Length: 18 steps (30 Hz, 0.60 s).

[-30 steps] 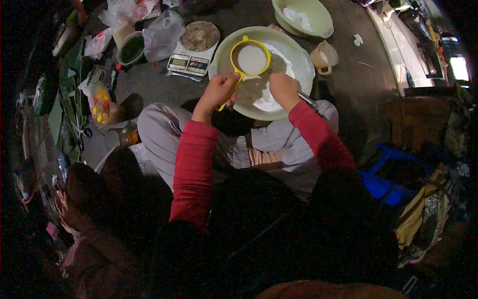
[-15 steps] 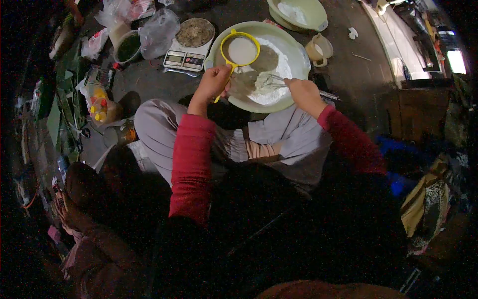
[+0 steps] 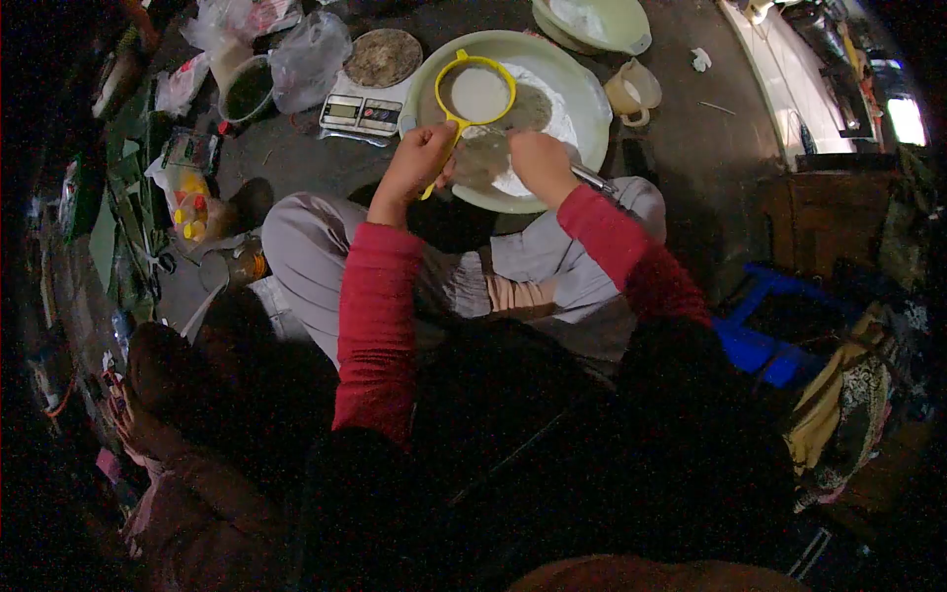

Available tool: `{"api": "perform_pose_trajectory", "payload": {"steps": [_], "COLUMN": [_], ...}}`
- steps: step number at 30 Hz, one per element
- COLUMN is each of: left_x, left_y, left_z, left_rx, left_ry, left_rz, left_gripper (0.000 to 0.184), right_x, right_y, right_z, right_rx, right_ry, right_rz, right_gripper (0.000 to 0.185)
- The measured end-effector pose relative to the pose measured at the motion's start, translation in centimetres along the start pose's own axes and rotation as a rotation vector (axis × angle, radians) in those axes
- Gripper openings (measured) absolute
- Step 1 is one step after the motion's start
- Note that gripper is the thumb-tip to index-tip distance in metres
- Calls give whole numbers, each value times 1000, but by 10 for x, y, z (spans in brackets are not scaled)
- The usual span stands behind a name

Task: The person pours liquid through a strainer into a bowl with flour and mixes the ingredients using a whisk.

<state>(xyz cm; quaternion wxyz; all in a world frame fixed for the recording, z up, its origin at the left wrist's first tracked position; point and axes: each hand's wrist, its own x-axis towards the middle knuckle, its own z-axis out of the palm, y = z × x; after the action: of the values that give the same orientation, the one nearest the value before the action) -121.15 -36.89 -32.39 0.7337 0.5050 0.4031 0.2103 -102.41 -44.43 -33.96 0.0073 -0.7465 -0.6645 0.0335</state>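
Observation:
White powder lies in a yellow-rimmed sieve [image 3: 476, 92], its handle gripped by my left hand [image 3: 420, 161]. Below the sieve is a wide pale green bowl [image 3: 592, 109] holding white powder and a greyish liquid. My right hand [image 3: 542, 163] is closed over the bowl's right part, close to the sieve. A metal whisk [image 3: 594, 179] sticks out behind the right hand towards the bowl's edge; its wire end is hidden. Both hands are above the near half of the bowl.
A kitchen scale [image 3: 360, 114] carries a round board [image 3: 383, 58] left of the bowl. Behind right stand a second green bowl [image 3: 627, 37] and a beige jug [image 3: 631, 94]. Plastic bags [image 3: 314, 61] lie at back left, a blue stool [image 3: 740, 340] at right. Someone's hand shows far left.
The right hand has swung in from the bowl's right edge to near the sieve, its whisk's wires now hidden. The left hand still holds the sieve over the bowl.

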Motion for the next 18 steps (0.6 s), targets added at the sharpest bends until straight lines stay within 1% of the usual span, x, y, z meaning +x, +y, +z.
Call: {"api": "perform_pose_trajectory", "payload": {"steps": [2, 3, 5, 6, 8, 12, 14, 15, 17, 18], "left_x": [0, 1, 1, 0, 2, 3, 2, 2, 3, 4], "left_y": [0, -2, -4, -4, -6, -6, -6, -7, -8, -8], "left_z": [0, -1, -2, -3, -5, -6, -4, -4, -5, -5], "left_rx": [3, -11, -28, -15, -4, -12, -13, -1, 13, 15], "left_ry": [-6, -2, 5, 2, 0, -15, -7, 6, 22, 22], "left_rz": [-2, 21, 43, 40, 35, 42, 37, 46, 55, 55], "left_gripper": [36, 36, 36, 36, 35, 35, 35, 35, 35, 35], "right_x": [-6, -11, -25, -30, -39, -34, -26, -21, -7, -1], "right_y": [-5, -3, 14, 23, 42, 63, 63, 65, 71, 70], "right_z": [1, 0, -5, -8, -21, -33, -32, -28, -16, -15], "right_rx": [30, 29, -36, -35, -56, -155, -238, -235, -228, -228], "right_ry": [27, 27, -44, -47, -64, -121, -41, -42, 78, 79], "right_rz": [-98, -99, -186, -188, -271, -236, -129, -132, -111, -110], "right_gripper": [14, 14, 21, 21, 22, 23, 14, 14, 14, 14]}}
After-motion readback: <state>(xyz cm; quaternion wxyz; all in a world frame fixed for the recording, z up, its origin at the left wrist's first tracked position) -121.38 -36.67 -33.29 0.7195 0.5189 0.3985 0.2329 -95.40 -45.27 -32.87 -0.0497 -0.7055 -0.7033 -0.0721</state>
